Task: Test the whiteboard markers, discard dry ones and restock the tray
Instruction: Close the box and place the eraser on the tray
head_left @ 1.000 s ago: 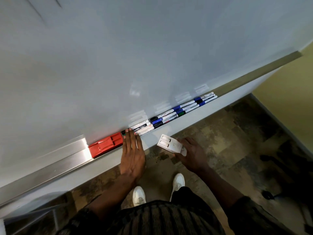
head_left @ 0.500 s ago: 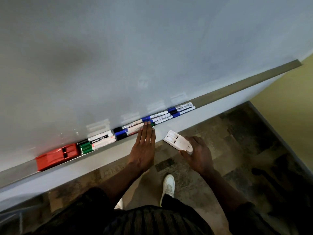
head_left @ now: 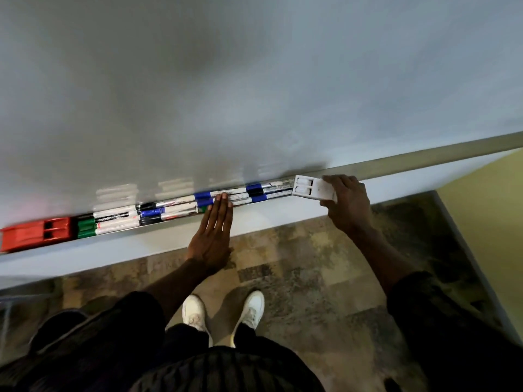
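The markers (head_left: 181, 206) lie end to end in rows along the tray (head_left: 424, 159) under the whiteboard (head_left: 254, 80), caps blue, black and green. The left hand (head_left: 212, 236) is flat and open, fingers together, fingertips (head_left: 222, 198) touching the markers near the row's middle. At 3 o'clock from it the right hand (head_left: 346, 203) grips a white eraser (head_left: 312, 188) at the row's right end (just at the tray). A red eraser (head_left: 35, 234) sits at the row's 9 o'clock end.

Red eraser (head_left: 35, 233) motion-blurred, its left end cut off.
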### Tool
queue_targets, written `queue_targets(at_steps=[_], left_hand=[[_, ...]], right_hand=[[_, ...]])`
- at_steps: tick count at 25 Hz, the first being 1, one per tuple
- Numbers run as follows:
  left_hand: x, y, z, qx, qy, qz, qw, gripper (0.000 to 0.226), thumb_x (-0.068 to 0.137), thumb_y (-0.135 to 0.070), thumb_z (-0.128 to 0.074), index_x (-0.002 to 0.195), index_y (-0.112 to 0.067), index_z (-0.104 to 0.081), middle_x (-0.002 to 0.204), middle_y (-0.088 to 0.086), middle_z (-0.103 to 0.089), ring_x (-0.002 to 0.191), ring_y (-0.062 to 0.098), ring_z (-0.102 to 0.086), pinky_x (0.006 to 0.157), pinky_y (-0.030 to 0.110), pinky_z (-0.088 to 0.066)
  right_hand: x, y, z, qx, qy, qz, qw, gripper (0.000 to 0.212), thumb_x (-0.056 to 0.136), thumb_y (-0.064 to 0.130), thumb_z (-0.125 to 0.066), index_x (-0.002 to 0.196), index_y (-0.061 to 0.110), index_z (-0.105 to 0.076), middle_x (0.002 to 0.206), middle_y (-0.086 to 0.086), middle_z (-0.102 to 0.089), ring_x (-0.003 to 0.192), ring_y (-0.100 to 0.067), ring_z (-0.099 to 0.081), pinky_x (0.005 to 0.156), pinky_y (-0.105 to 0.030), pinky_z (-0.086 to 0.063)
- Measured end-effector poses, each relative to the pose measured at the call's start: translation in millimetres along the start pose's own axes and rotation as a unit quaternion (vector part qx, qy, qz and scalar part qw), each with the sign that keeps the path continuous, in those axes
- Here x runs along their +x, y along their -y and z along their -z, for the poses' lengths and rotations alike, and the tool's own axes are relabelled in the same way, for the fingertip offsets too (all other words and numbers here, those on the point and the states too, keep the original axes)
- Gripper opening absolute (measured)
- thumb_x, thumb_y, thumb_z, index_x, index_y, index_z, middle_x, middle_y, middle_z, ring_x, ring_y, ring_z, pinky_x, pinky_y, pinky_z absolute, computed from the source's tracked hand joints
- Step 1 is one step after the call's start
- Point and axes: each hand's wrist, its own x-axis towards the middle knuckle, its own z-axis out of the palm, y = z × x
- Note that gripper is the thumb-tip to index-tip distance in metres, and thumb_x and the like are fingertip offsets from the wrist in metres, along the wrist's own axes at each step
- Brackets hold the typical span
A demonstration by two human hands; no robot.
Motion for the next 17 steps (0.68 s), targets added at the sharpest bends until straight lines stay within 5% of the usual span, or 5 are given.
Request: queue_targets(at_steps=[5, 12, 17], left_hand=[[2, -5, -3, 0.019, 0.035, 0.010, 0.999, 0.143, 0.084, -0.069, -0.074, 0.164, 0.004, 0.019, 0.173, 0.027, 0.028, 0.163, 0.042, 0.023, 0.135, 0.056, -0.007], [0, -3, 0, 0.046, 0.036, 0.001, 0.998, 0.134, 0.089, -0.070, -0.067, 0.165, 0.005, 0.014, 0.173, 0.028, 0.027, 0.162, 0.044, 0.022, 0.135, 0.057, -0.003], [0, 1, -1, 0.035, 0.034, -0.001, 0.999, 0.135, 0.089, -0.068, -0.069, 0.165, 0.003, 0.017, 0.173, 0.026, 0.029, 0.162, 0.042, 0.025, 0.135, 0.056, 0.000]], right_hand=[[37, -32, 4, 0.010, 0.033, -0.001, 0.999, 0.068, 0.073, 0.004, -0.086, 0.136, 0.017, -0.063, 0.132, -0.009, -0.064, 0.119, -0.039, -0.056, 0.094, -0.046, -0.050], [49, -52, -12, -0.010, 0.044, 0.025, 0.999, 0.070, 0.076, 0.003, -0.086, 0.139, 0.020, -0.059, 0.133, -0.008, -0.056, 0.120, -0.036, -0.053, 0.078, -0.046, -0.056], [61, -63, -17, 0.002, 0.051, 0.091, 0.995, 0.072, 0.070, -0.004, -0.088, 0.136, 0.010, -0.063, 0.135, -0.014, -0.062, 0.125, -0.035, -0.054, 0.089, -0.046, -0.057]])
